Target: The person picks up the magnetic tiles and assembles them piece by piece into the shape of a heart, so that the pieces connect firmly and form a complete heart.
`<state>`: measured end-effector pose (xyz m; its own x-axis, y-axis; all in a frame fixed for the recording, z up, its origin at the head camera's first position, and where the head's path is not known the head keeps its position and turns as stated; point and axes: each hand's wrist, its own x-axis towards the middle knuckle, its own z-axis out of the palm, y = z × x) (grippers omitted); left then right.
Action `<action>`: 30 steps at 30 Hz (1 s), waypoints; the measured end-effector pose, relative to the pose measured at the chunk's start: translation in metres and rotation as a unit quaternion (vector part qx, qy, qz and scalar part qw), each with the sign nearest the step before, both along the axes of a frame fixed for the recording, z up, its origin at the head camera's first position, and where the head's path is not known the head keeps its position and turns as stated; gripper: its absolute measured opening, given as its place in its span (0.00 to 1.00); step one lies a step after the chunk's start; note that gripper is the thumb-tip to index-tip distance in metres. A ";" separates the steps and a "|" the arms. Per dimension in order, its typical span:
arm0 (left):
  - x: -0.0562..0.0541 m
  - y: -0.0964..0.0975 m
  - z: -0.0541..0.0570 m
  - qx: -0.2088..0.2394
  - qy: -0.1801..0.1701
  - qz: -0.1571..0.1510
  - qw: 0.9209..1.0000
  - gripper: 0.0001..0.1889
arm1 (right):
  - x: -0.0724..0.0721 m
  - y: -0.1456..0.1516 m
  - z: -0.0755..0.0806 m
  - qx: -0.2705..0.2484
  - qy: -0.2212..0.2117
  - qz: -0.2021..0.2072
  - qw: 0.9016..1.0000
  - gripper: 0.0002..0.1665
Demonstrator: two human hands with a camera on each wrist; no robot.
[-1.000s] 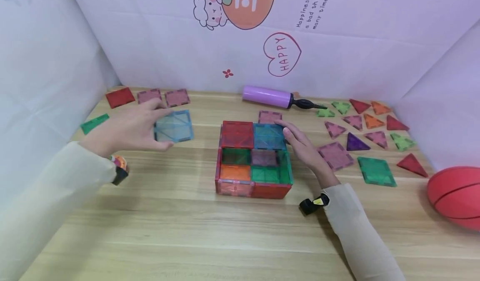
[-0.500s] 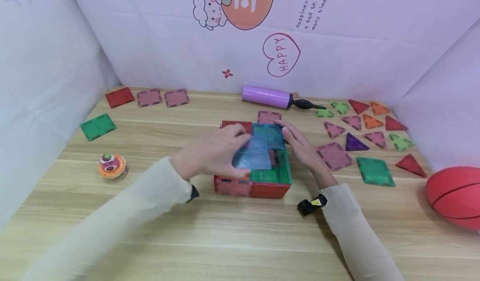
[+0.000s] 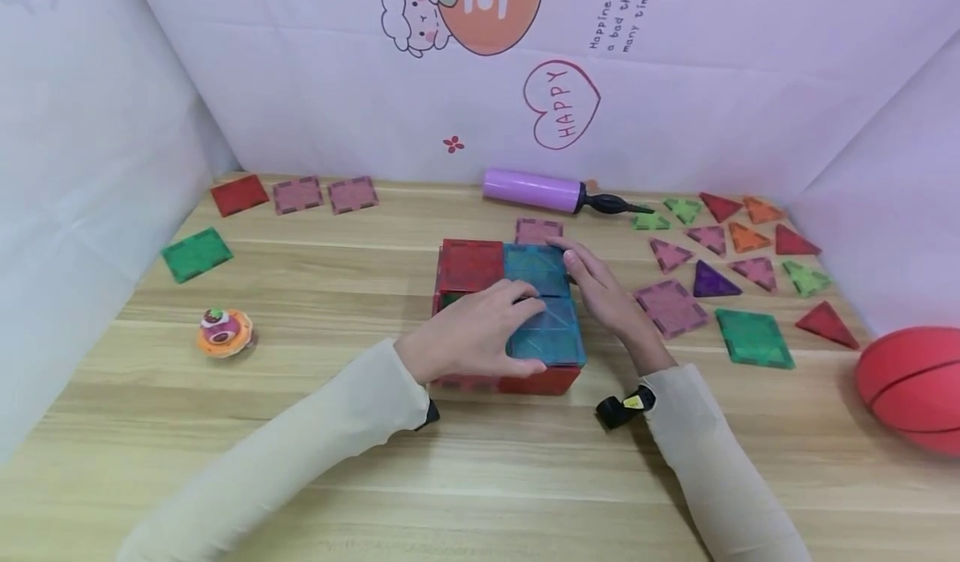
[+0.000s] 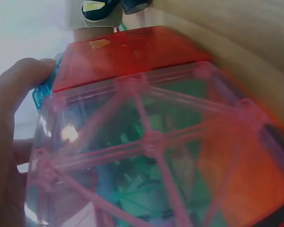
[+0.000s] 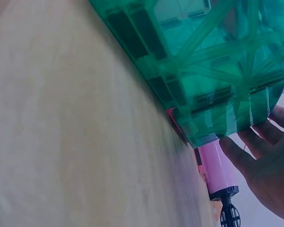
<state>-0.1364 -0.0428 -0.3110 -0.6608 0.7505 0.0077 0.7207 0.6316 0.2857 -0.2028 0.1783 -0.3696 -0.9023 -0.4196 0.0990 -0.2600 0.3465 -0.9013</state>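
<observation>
Head view: the left hand (image 3: 476, 333) pinches the near blue tile (image 3: 553, 337) between its thumb, at the front edge, and its fingers, on top. That tile is over the near right quarter of a box (image 3: 551, 381) built of see-through tiles on the wooden bench (image 3: 337, 479). Just behind it on the box's top lies the far blue tile (image 3: 536, 270), with a red tile (image 3: 471, 264) to its left; the near left quarter is mostly hidden under the left hand. The right hand (image 3: 607, 299) has its fingers extended and rests against the box's right side; the right wrist view shows its fingertips at the edge of a green panel (image 5: 241, 71). From the left wrist, a pink panel (image 4: 151, 142) and a red panel (image 4: 132, 54) stand side by side in the front wall.

Behind the box lie a pink tile (image 3: 538, 230) and a purple pump (image 3: 532, 189). Loose triangles, among them a purple triangle (image 3: 712, 280), lie to the right, near a red ball (image 3: 915, 387). Well to the left are a doughnut-shaped toy (image 3: 223, 334) and a green tile (image 3: 197, 254)
</observation>
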 end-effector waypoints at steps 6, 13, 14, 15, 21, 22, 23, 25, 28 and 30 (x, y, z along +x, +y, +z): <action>-0.002 -0.002 -0.004 0.036 0.042 -0.041 0.998 0.32 | 0.000 0.001 0.000 0.004 0.005 -0.003 1.000 0.30; -0.001 -0.006 -0.006 0.023 0.036 -0.052 0.998 0.30 | 0.000 0.000 -0.001 0.002 0.005 0.001 1.000 0.30; -0.001 -0.007 -0.006 0.019 0.036 -0.053 0.998 0.30 | 0.000 0.000 -0.001 0.002 0.005 0.000 1.000 0.30; 0.000 -0.008 -0.007 0.014 0.038 -0.055 0.998 0.31 | 0.000 0.000 0.000 0.006 0.008 -0.002 1.000 0.29; 0.007 -0.013 -0.010 -0.004 0.067 -0.073 0.995 0.31 | 0.000 0.000 0.000 0.029 0.020 -0.015 0.999 0.28; 0.009 -0.014 -0.011 -0.003 0.069 -0.075 0.995 0.31 | 0.000 0.000 -0.001 0.031 0.019 -0.014 0.999 0.28; 0.010 -0.014 -0.012 -0.001 0.069 -0.076 0.995 0.30 | 0.000 0.000 -0.001 0.032 0.018 -0.014 0.999 0.28; 0.013 -0.015 -0.014 0.010 0.063 -0.078 0.995 0.29 | 0.000 0.000 -0.001 0.033 0.017 -0.015 0.999 0.28; 0.016 -0.015 -0.017 0.040 0.036 -0.071 0.996 0.28 | 0.000 0.000 -0.001 0.031 0.016 -0.016 0.999 0.28; 0.017 -0.016 -0.019 0.068 0.009 -0.061 0.996 0.27 | 0.001 0.000 -0.001 0.030 0.016 -0.015 0.999 0.28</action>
<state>-0.1196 -0.0584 -0.3298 -0.5631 0.8167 0.1258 0.7955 0.4946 0.3501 -0.2021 0.1781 -0.3703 -0.9116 -0.3979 0.1033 -0.2767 0.4082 -0.8700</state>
